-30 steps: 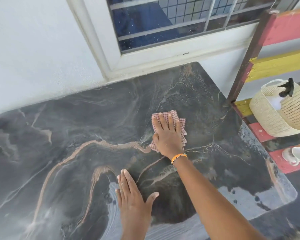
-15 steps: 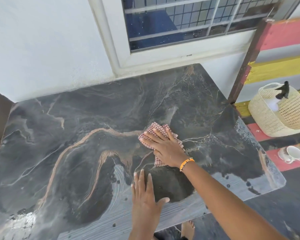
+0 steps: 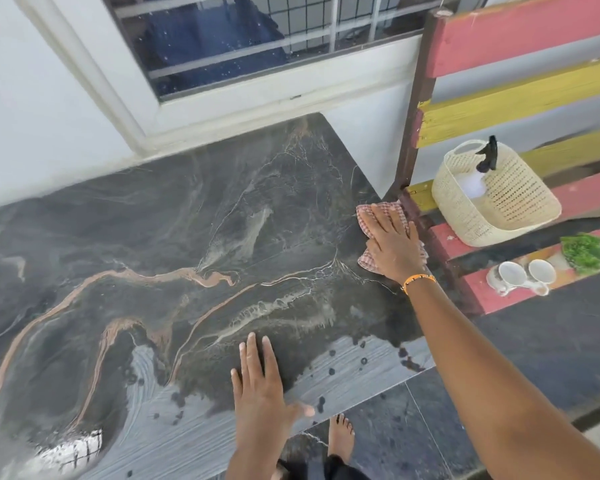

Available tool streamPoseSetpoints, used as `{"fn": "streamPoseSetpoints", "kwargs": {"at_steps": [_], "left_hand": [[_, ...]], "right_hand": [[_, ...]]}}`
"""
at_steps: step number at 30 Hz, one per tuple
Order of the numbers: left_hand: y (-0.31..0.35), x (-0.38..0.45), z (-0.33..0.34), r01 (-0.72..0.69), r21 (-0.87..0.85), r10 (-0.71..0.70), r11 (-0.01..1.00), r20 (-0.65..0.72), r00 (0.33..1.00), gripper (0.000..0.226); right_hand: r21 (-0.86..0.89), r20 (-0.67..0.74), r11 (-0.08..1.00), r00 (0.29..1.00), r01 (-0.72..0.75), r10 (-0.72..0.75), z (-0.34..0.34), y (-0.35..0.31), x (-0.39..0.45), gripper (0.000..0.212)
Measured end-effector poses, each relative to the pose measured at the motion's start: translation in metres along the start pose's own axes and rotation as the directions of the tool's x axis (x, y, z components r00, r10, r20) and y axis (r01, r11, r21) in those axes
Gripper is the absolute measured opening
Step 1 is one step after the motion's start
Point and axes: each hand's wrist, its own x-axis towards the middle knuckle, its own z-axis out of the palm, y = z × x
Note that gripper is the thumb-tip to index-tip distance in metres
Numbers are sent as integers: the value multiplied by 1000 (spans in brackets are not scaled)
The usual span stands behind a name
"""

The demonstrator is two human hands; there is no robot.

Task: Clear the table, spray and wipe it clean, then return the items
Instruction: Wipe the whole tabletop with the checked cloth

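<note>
Flat on the dark marbled table [image 3: 153, 237], the left hand [image 3: 260, 386] rests with fingers straight near the front edge; further right, the right hand [image 3: 392, 244] presses the checked cloth [image 3: 366, 261], fingers extended, at the table's right edge.

One table [image 3: 194, 209], its top dark and marbled. One checked cloth [image 3: 371, 216] at the table's right edge. Two hands: the right hand [image 3: 390, 245] and the left hand [image 3: 260, 386]. One bench [image 3: 520, 39] beside the table, bearing one basket [image 3: 499, 199] with what seems one spray bottle [image 3: 487, 155] in it, two white cups [image 3: 523, 275], and one green clump [image 3: 584, 252]. One bare foot [image 3: 340, 434].
</note>
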Motion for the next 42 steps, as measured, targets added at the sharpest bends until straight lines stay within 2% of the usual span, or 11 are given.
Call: {"fn": "streamPoseSetpoints", "kwargs": {"at_steps": [4, 11, 17, 22, 25, 27, 30, 33, 36, 38, 42], "left_hand": [[-2, 1, 0, -7, -50, 5, 999, -41, 999, 128], [4, -2, -1, -20, -76, 16, 997, -52, 999, 127], [4, -4, -5, -44, -99, 38, 994, -64, 997, 119], [-7, -4, -9, -64, -157, 47, 986, -108, 993, 114], [-19, -11, -6, -13, -156, -6, 988, -120, 993, 117], [-26, -17, -3, 14, -140, -30, 990, -118, 993, 118], [-33, -26, 2, 24, -111, -33, 994, -77, 996, 121], [-33, -33, 5, 20, -88, -25, 996, -53, 998, 124], [-31, -34, 5, 21, -93, -26, 995, -55, 998, 124], [-31, -34, 5, 21, -87, -27, 996, -63, 998, 124], [-34, -32, 7, 16, -90, -24, 996, -84, 996, 124]], "right_hand": [[27, 6, 999, 1000, 24, -25, -1, 13, -43, 59], [37, -7, 996, 997, -79, 80, 11, 43, -158, 61], [14, 8, 992, 992, -126, 126, 12, 7, -150, 60], [134, 51, 986, 993, 103, -110, 17, -91, -116, 58], [159, 95, 938, 941, 308, -325, 25, -155, -122, 57], [132, 115, 887, 882, 442, -457, 31, -168, -133, 56], [108, 86, 842, 839, 528, -537, 31, -139, -139, 58], [40, 53, 894, 893, 446, -448, 26, -88, -138, 56], [-14, 29, 970, 970, 242, -242, 20, -34, -138, 55], [-17, 1, 992, 992, 123, -123, 16, -10, -146, 56], [7, -19, 999, 999, -46, 46, 20, -20, -176, 60]]}}
